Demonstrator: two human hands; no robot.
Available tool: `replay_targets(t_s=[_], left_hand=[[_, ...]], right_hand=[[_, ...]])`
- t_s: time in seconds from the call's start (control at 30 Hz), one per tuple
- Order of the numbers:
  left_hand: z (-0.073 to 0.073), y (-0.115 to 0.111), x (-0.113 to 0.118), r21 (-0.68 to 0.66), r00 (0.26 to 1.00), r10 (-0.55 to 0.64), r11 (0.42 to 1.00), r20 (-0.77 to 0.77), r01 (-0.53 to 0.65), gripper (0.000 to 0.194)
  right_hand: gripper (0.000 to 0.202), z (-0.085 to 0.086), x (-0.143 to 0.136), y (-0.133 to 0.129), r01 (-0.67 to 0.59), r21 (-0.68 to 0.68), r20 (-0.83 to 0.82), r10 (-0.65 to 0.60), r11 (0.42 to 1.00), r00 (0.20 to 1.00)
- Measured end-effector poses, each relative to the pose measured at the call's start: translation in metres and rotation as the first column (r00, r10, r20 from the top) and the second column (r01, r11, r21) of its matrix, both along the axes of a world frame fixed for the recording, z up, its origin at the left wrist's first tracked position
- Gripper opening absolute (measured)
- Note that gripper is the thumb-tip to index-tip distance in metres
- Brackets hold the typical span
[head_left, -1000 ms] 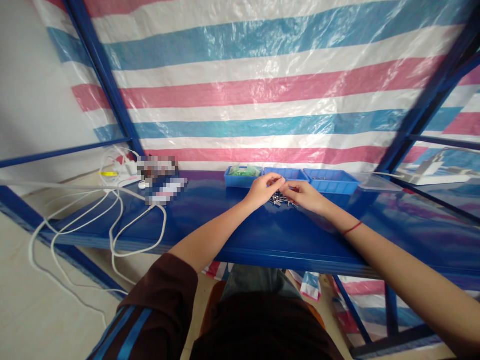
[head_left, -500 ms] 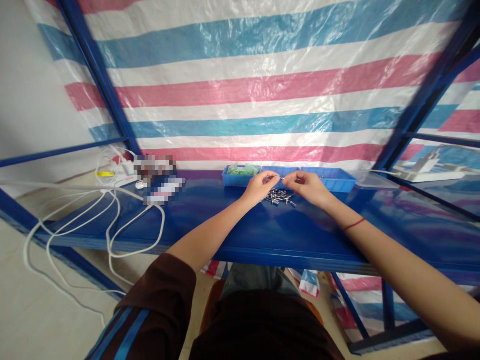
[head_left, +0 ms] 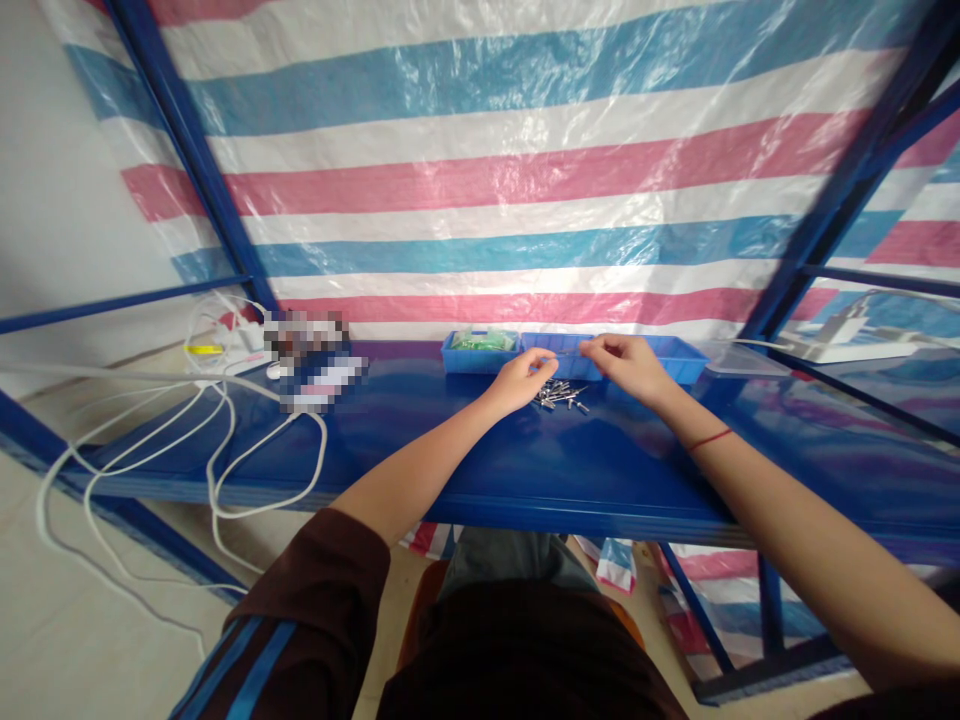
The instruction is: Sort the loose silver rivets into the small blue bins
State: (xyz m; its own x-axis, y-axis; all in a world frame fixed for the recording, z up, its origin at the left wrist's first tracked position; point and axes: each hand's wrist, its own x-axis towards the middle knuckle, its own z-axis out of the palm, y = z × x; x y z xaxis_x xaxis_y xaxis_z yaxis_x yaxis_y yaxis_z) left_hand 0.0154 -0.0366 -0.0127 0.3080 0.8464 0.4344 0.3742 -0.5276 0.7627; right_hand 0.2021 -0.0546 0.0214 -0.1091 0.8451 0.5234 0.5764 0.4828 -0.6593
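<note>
My left hand (head_left: 525, 380) is closed in a pinch just left of a small heap of blind rivets (head_left: 556, 393), which are shiny with thin stems. A faint thin metal piece (head_left: 568, 352), apparently a rivet, shows beside its fingertips. My right hand (head_left: 628, 367) is a short way to the right, in front of the bins, thumb and fingertips pressed together. What its fingers hold is too small to make out. Behind my hands stand three blue bins: the left bin (head_left: 451, 361) holds something green in clear plastic, while the middle bin (head_left: 532, 343) and right bin (head_left: 686, 366) are partly covered by my hands.
The blue tabletop (head_left: 480, 470) ends at an edge near my lap. White cables (head_left: 322, 455) loop over its left side, by a power strip (head_left: 232, 365) and blurred items. A clear plastic lid (head_left: 750, 362) lies right of the bins. Blue posts frame both sides.
My hands have drawn slightly apart, the right one moving up and to the right. The small metal piece between them now looks thin and blurred. The heap appears unchanged.
</note>
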Motion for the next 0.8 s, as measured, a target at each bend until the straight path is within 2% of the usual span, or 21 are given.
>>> replay_targets(t_s=[0.1,0.2,0.3,0.37,0.4,0.47,0.53,0.57,0.6,0.63,0.7,0.8], left_hand=[[0.001,-0.001,-0.002,0.056,0.996,0.011,0.998,-0.092,-0.006,0.036],[0.001,-0.001,-0.005,0.162,0.977,-0.014,0.986,-0.212,0.049,0.036],[0.001,-0.001,-0.008,0.23,0.939,-0.048,0.964,-0.342,0.132,0.025],[0.0,0.0,-0.008,0.244,0.904,-0.064,0.953,-0.423,0.181,0.022],[0.0,0.0,-0.008,0.246,0.884,-0.067,0.948,-0.462,0.201,0.022],[-0.001,0.0,-0.008,0.252,0.85,-0.058,0.942,-0.523,0.22,0.023],[-0.002,-0.001,-0.007,0.254,0.828,-0.044,0.941,-0.56,0.223,0.025],[-0.003,-0.001,-0.007,0.255,0.824,-0.038,0.942,-0.565,0.219,0.026],[-0.003,0.0,-0.007,0.258,0.825,-0.031,0.943,-0.564,0.212,0.026],[-0.003,0.0,-0.007,0.262,0.831,-0.024,0.943,-0.557,0.203,0.027],[-0.004,0.001,-0.007,0.27,0.843,-0.017,0.944,-0.537,0.191,0.027],[-0.004,0.001,-0.007,0.248,0.85,-0.038,0.949,-0.525,0.196,0.027]], right_hand=[[0.034,0.002,0.028,0.013,0.259,0.06,0.023,-0.261,0.964,0.965],[0.028,-0.003,0.063,0.027,0.489,0.154,0.181,-0.511,0.859,0.84],[0.039,-0.008,0.085,0.034,0.593,0.149,0.278,-0.609,0.792,0.743],[0.045,-0.007,0.086,0.032,0.604,0.148,0.273,-0.62,0.783,0.736],[0.045,-0.006,0.083,0.03,0.587,0.147,0.267,-0.603,0.796,0.751],[0.037,-0.002,0.07,0.023,0.482,0.116,0.281,-0.494,0.869,0.823],[0.029,0.0,0.053,0.016,0.224,0.023,0.336,-0.219,0.974,0.916],[0.027,0.0,0.045,0.014,0.072,-0.05,0.36,-0.049,0.996,0.932],[0.025,-0.001,0.037,0.012,-0.039,-0.117,0.389,0.082,0.992,0.918],[0.023,-0.003,0.031,0.01,-0.097,-0.158,0.423,0.156,0.983,0.892],[0.023,-0.007,0.023,0.01,-0.106,-0.178,0.516,0.185,0.978,0.836],[0.027,-0.014,0.018,0.014,-0.037,-0.138,0.657,0.12,0.99,0.745]])
